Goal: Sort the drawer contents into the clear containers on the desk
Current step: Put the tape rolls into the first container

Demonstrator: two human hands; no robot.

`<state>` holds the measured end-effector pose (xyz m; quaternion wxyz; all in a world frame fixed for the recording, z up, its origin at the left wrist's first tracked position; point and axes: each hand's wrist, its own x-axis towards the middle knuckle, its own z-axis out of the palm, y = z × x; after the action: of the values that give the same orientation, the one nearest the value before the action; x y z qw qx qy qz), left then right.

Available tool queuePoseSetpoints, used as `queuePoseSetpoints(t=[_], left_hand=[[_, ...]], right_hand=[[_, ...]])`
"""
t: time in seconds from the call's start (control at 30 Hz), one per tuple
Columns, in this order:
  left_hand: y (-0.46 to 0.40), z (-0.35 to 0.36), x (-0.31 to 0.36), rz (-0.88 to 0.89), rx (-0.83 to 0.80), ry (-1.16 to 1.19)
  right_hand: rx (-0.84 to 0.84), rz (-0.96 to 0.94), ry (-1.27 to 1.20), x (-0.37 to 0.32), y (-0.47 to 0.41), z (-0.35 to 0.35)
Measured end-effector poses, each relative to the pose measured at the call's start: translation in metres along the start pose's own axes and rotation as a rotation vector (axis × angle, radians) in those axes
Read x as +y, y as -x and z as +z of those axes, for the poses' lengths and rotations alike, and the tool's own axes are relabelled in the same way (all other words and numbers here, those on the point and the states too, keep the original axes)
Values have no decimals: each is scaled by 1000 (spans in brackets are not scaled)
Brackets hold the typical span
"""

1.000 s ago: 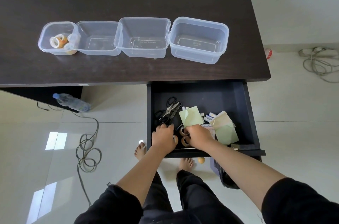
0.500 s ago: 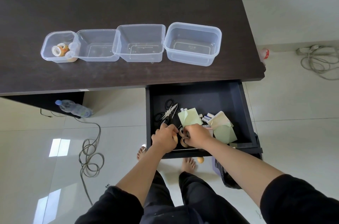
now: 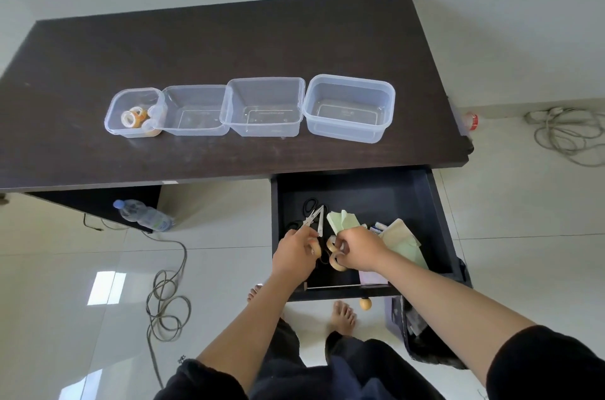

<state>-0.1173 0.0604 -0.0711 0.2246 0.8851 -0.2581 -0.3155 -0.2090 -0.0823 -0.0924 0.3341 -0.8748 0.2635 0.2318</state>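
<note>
Both hands are inside the open black drawer (image 3: 438, 213) under the dark desk. My left hand (image 3: 294, 252) grips a small tape roll (image 3: 316, 248). My right hand (image 3: 358, 247) holds two more tape rolls (image 3: 337, 260) by its fingers. Scissors (image 3: 314, 218), green sticky notes (image 3: 342, 221) and beige paper pads (image 3: 397, 231) lie in the drawer behind the hands. On the desk a row of clear containers stands: the small leftmost one (image 3: 113, 119) holds tape rolls (image 3: 134, 116); the other three (image 3: 193, 129) (image 3: 262, 129) (image 3: 386, 98) hold nothing.
A water bottle (image 3: 144, 215) lies on the tiled floor under the desk, with a coiled cable (image 3: 167, 304) nearby. A dark bag (image 3: 422, 331) sits on the floor right of the drawer. A power strip with cords (image 3: 563, 127) lies at far right. My bare feet (image 3: 342, 317) stand below the drawer.
Both hands have lifted a little from the drawer floor with tape rolls in them. The camera has tilted so the desk and containers sit lower in view.
</note>
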Motion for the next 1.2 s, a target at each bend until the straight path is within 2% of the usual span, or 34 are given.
queuePoseSetpoints(t=[0.23, 0.4, 0.53, 0.63, 0.77, 1.03, 1.2], left_hand=[[-16, -50, -10, 60, 69, 50], [-41, -102, -28, 101, 28, 46], [-63, -155, -46, 150, 35, 82], [-77, -204, -64, 196, 96, 91], [-91, -277, -90, 227, 189, 131], [-130, -395, -141, 164, 341, 118], [-170, -425, -168, 91, 310, 10]], right_hand=[[-51, -30, -40, -35, -11, -43], [-78, -11, -96, -78, -31, -66], [3, -53, -112, -130, -51, -78], [77, -142, -84, -184, -64, -92], [144, -230, -176, -255, -84, -107], [323, -263, -245, -368, -153, -126], [323, -249, -113, -418, -199, -124]])
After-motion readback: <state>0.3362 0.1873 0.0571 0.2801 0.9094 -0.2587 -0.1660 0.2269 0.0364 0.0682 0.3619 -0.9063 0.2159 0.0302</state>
